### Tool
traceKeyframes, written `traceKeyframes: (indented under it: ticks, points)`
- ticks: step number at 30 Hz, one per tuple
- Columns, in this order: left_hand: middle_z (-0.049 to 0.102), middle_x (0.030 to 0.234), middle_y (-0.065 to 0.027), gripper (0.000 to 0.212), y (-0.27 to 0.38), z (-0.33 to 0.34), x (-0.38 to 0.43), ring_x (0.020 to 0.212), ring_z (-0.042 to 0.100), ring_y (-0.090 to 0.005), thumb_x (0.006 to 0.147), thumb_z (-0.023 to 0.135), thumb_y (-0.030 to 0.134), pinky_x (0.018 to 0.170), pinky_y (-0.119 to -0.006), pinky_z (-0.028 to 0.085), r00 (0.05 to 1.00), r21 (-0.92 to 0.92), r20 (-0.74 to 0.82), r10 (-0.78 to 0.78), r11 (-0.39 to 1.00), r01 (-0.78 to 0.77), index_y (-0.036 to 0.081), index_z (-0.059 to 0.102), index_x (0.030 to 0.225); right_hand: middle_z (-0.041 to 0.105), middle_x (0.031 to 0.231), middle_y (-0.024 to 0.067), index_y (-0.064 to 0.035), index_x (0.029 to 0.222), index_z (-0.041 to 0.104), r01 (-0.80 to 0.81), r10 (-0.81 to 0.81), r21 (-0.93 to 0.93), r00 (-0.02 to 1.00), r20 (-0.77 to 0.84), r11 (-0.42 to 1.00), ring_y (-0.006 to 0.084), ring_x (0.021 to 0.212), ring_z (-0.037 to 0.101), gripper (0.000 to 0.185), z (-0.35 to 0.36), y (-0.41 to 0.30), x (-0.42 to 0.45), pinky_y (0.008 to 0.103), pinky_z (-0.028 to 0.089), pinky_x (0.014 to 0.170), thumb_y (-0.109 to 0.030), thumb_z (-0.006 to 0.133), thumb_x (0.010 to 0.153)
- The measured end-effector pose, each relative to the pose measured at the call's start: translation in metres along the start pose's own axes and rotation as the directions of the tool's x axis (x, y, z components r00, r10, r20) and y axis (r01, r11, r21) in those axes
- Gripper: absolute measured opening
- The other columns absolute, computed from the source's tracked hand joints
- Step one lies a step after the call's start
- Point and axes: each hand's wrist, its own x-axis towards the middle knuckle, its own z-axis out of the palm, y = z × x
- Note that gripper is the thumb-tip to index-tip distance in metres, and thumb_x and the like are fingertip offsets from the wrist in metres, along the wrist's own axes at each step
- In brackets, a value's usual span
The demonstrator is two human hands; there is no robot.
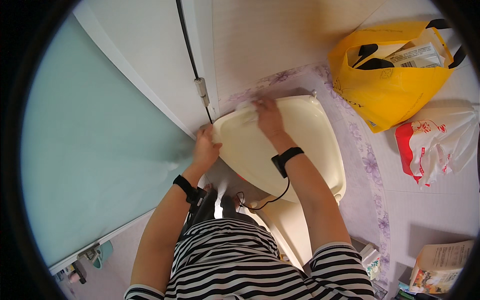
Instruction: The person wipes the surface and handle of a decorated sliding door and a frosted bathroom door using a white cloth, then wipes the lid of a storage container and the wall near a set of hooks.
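Observation:
A cream plastic tray [311, 150] with a raised rim and rounded corners lies in front of me, like the top tier of a rack. At its left corner my left hand [206, 146] grips the rim, close to the door edge. My right hand [268, 116] is over the tray's far side, blurred by motion. Under its fingers is a pale, whitish wipe or cloth [246, 114], pressed against the inner surface near the far rim; its outline is too blurred to make out fully. Both wrists wear black straps, and a cable hangs from the right one.
A frosted glass door [105, 142] stands on the left beside a white frame with a hinge [201, 92]. On the right are a yellow bag [386, 90] holding packages and a white-and-red plastic bag [431, 146]. Another cream tier [288, 221] sits below the tray. A printed carton [440, 266] is at lower right.

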Motion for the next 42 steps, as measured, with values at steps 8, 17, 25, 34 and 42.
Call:
traceKeyframes:
  ticks: [8, 17, 25, 34, 42]
  points:
    - [0.044, 0.118, -0.0182, 0.06, 0.007, -0.003, 0.001, 0.103, 0.05, -0.0347, 0.069, 0.066, 0.003, 0.085, -0.038, 0.044, 0.999, 0.062, 0.031, -0.04, 0.997, 0.038, 0.002, 0.042, 0.124, 0.051, 0.109, 0.0114, -0.0067, 0.102, 0.062, -0.276, 0.286, -0.436, 0.957, -0.044, 0.857, 0.0308, 0.096, 0.047, 0.033, -0.063, 0.111, -0.024, 0.0361, 0.043, 0.082, 0.001, 0.052, 0.071]
    - [0.046, 0.107, -0.0198, 0.061, 0.004, -0.003, 0.0, 0.092, 0.051, -0.0319, 0.067, 0.067, 0.003, 0.08, -0.036, 0.044, 0.999, 0.026, 0.009, 0.041, 0.999, -0.041, 0.001, 0.043, 0.123, 0.052, 0.112, 0.0094, -0.0073, 0.099, 0.063, -0.55, 0.521, -0.417, 0.832, -0.193, 0.724, 0.0317, 0.099, 0.047, 0.027, -0.101, 0.123, -0.064, 0.0364, 0.043, 0.085, -0.002, 0.05, 0.076]
    - [0.046, 0.114, -0.0208, 0.062, -0.005, -0.003, 0.004, 0.097, 0.052, -0.0365, 0.067, 0.069, 0.003, 0.082, -0.038, 0.045, 0.997, 0.045, 0.043, 0.062, 0.997, -0.064, -0.001, 0.043, 0.123, 0.053, 0.113, 0.0071, -0.012, 0.097, 0.064, -0.648, 0.638, -0.296, 0.756, -0.142, 0.702, 0.0276, 0.101, 0.052, 0.029, -0.104, 0.083, -0.081, 0.0355, 0.046, 0.082, -0.002, 0.056, 0.071]
    - [0.05, 0.106, -0.0189, 0.059, -0.017, -0.003, 0.01, 0.092, 0.053, -0.0324, 0.066, 0.071, 0.007, 0.078, -0.037, 0.045, 0.99, -0.027, 0.042, 0.135, 0.991, -0.134, -0.004, 0.047, 0.12, 0.046, 0.122, 0.0085, -0.0095, 0.109, 0.057, -0.189, 0.417, -0.663, 0.886, 0.203, 0.724, 0.0233, 0.109, 0.047, 0.029, -0.085, 0.091, -0.071, 0.0362, 0.043, 0.086, -0.014, 0.047, 0.082]
    - [0.053, 0.1, -0.0179, 0.062, -0.011, -0.01, 0.009, 0.081, 0.055, -0.0281, 0.066, 0.071, 0.013, 0.072, -0.035, 0.047, 0.985, -0.115, 0.087, 0.151, 0.983, -0.141, -0.005, 0.047, 0.12, 0.043, 0.12, 0.0109, -0.0064, 0.105, 0.056, -0.345, 0.752, -0.769, 0.609, 0.252, 0.538, 0.0247, 0.108, 0.048, 0.024, -0.143, 0.067, -0.126, 0.0349, 0.049, 0.081, -0.014, 0.045, 0.086]
